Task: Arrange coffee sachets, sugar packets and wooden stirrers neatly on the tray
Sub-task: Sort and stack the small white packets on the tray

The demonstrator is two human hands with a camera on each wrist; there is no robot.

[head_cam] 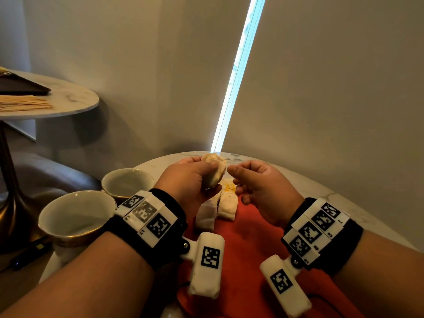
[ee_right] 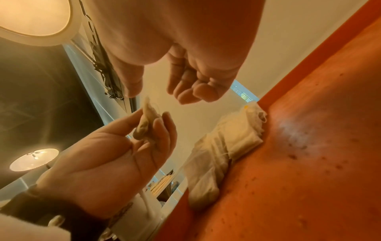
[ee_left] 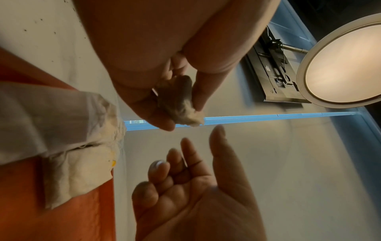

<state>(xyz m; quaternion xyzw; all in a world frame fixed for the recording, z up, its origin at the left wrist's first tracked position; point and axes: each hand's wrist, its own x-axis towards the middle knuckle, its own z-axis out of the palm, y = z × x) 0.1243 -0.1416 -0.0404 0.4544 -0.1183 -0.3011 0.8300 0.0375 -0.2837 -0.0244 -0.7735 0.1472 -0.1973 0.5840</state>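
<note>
A lounge or hotel-style sitting room: two round marble tables (head_cam: 75, 97), the far-left one on a brass pedestal (head_cam: 9, 191), gold-rimmed cups (head_cam: 75, 216) at near left, a drawn blind (head_cam: 321, 88) (daylight slits through its gap), round ceiling lamps (ee_left: 342, 65) and a wall-mounted screen (ee_left: 272, 76).

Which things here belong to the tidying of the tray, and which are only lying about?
Belonging to the job:
- orange tray
- sachet pinched in the left hand
- sachets on the tray
- wooden stirrers on the far side table
- right hand, holding nothing

Only lying about:
- two cups
- dark folder
</note>
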